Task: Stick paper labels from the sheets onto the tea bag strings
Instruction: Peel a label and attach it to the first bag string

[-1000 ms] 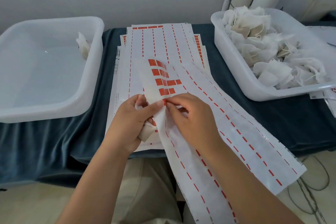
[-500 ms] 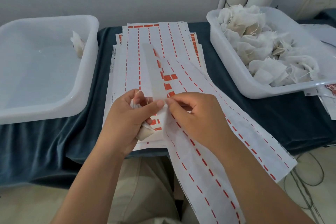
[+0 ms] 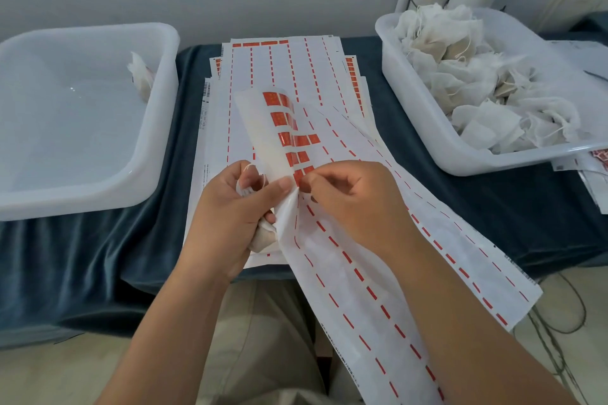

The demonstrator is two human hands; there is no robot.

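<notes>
Peel step: the right hand pinches a red label at the curled edge of the label sheet. The left hand grips the tea bag, its string looped above the fingers, thumb pressed on the sheet. Lift the label slowly, at a low angle. The right fingertips hide the label's corner, which appears partly lifted.

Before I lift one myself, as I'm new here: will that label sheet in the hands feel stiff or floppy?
Probably floppy: the label sheet curls over at its top and sags past the table edge. Likely light, since the left hand and right hand hold it by fingertips. Its shiny backing may be slippery.
</notes>
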